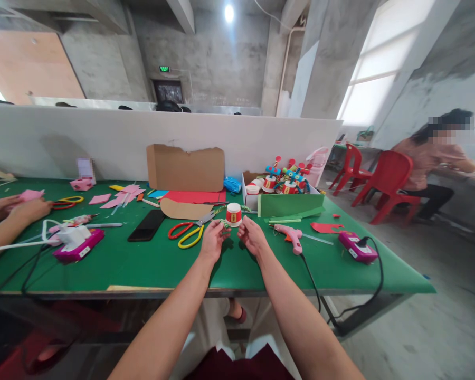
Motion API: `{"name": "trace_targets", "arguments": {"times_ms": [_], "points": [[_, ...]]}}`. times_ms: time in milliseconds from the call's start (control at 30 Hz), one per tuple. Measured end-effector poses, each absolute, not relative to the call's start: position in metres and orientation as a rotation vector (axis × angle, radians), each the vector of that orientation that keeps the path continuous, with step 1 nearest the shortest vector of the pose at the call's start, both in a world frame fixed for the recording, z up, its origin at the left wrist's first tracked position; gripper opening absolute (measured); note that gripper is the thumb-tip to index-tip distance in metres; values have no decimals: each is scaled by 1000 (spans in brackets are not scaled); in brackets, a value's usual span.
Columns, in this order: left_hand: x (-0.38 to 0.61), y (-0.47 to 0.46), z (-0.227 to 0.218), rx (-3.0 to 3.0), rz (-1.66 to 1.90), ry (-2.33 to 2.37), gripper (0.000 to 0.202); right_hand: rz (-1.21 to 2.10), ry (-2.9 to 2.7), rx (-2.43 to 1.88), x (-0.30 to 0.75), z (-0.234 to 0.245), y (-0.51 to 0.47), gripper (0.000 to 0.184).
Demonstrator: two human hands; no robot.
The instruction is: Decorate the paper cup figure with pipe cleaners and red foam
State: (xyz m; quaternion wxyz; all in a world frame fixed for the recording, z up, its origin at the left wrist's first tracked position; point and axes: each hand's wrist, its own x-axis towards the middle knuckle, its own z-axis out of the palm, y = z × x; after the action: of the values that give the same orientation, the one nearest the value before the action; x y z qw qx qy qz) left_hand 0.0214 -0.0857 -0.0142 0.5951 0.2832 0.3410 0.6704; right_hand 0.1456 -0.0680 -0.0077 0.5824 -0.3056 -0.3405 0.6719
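Note:
A small red and white paper cup [233,215] stands upside down on the green table before me, between my hands. Green-striped folded paper strips [246,209] stick out at both sides of it. My left hand [215,240] is closed, its fingertips pinching a green-striped strip beside the cup. Close to the cup's right side my right hand [252,237] is curled with thumb and finger together; what lies between them is hidden. Scissors [190,230] with red and yellow handles lie left of my left hand. A pink glue gun [291,236] rests to the right.
A box [291,206] of finished-looking cup figures stands behind right. Left lie a black phone [146,225], a purple power strip [80,247] and another person's hands [29,208] with pink paper. Another purple power strip [358,248] with a cord sits at right.

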Motion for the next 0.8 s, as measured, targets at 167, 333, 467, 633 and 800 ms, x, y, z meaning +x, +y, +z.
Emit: {"name": "trace_targets", "arguments": {"times_ms": [167, 333, 467, 633, 800], "points": [[21, -86, -14, 632, 1572, 803, 32, 1497, -888, -863, 147, -12, -66, 42], [21, -85, -14, 634, 1581, 802, 31, 1446, -971, -882, 148, -15, -63, 44], [20, -85, -14, 617, 1594, 803, 30, 1183, -1127, -965, 147, -20, -62, 32], [18, -84, -14, 583, 1630, 805, 27, 747, -1441, -972, 146, -23, -60, 19], [17, -82, -16, 595, 1630, 812, 29, 882, -1374, -1047, 145, -22, -62, 23]]}}
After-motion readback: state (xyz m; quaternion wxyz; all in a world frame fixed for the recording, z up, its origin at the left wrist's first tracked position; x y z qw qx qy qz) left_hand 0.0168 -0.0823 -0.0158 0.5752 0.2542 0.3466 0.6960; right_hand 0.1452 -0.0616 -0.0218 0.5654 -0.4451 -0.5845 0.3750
